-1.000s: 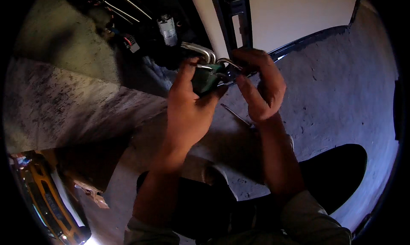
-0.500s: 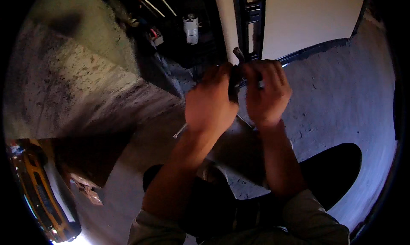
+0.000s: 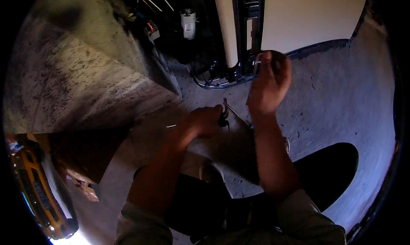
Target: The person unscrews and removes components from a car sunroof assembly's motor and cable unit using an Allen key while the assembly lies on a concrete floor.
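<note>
My left hand (image 3: 203, 120) is lowered over the floor, closed on the dark hex key set (image 3: 225, 116); its bent metal ends poke out past my fingers. Higher and to the right, my right hand (image 3: 269, 83) pinches a thin silver hex key (image 3: 257, 65) beside the lower edge of a black-framed assembly (image 3: 236, 65) with a pale panel (image 3: 307, 16). On the floor between and behind my hands lies a thin metal rod (image 3: 237, 115). A short silver piece (image 3: 171, 126) shows left of my left hand.
A rough concrete block (image 3: 85, 74) stands at the left. A white cylinder (image 3: 188, 24) and wiring sit in the dark recess above. A yellow-and-black case (image 3: 40, 185) and crumpled brown material (image 3: 85, 187) lie at lower left. My knees and feet are below.
My hands, earlier together on the green-holdered key set, have separated. The left has dropped down with the set; the right has risen slightly with one key.
</note>
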Available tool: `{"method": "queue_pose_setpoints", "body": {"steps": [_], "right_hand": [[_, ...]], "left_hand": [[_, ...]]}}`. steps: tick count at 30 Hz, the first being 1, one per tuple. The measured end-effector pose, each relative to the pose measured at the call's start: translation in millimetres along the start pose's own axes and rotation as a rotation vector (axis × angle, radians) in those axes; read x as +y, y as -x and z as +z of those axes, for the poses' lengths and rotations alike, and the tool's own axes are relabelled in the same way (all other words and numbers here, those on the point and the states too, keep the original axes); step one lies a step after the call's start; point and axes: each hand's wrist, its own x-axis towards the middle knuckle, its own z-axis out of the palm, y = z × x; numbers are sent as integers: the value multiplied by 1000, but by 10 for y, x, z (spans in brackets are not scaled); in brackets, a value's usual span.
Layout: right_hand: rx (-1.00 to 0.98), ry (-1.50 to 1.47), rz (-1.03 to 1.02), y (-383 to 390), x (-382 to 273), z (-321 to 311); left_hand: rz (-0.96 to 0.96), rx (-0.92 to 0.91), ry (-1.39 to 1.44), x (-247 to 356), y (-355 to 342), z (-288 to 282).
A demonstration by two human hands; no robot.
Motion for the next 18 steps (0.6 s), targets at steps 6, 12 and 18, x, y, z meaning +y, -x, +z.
{"method": "queue_pose_setpoints", "body": {"steps": [6,12,18], "right_hand": [[48,-371,534,599,-83,393],[-605,39,-490,1123,-141,294],[-803,-191,-818,636,42,713]], "left_hand": [[33,5,199,-392,-670,1198],[43,200,401,-415,-1042,2042],[40,301,470,-384,-1038,2268]]}}
